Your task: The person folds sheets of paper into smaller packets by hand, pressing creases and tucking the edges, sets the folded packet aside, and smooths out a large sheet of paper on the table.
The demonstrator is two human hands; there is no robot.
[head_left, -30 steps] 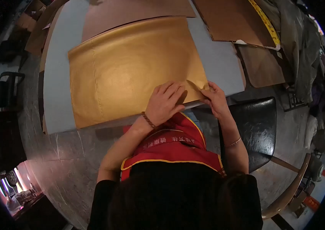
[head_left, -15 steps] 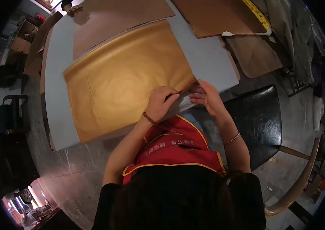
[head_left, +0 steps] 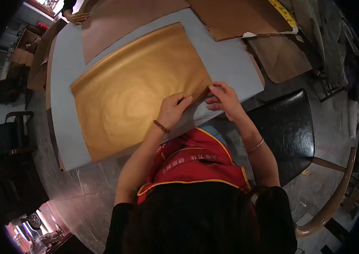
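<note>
A large gold sheet [head_left: 133,89] lies across the pale grey table surface [head_left: 71,131], with a crease down its left part. Its near right edge is lifted and bent up between my hands. My left hand [head_left: 173,109] pinches that edge between thumb and fingers. Farther right, my right hand [head_left: 223,100] grips the sheet's right corner between thumb and forefinger, its other fingers loosely curled. Beyond the gold sheet lies a pinkish-brown sheet [head_left: 124,25].
Another person's hand [head_left: 77,17] rests at the far left of the table. Brown cardboard [head_left: 243,19] lies at the back right. A black chair [head_left: 287,135] with a wooden arm stands close on my right. More chairs [head_left: 16,131] stand to the left.
My right hand has closed on the sheet's corner and moved slightly up and left. My left hand has shifted a little left. The other person's hand has moved left and down.
</note>
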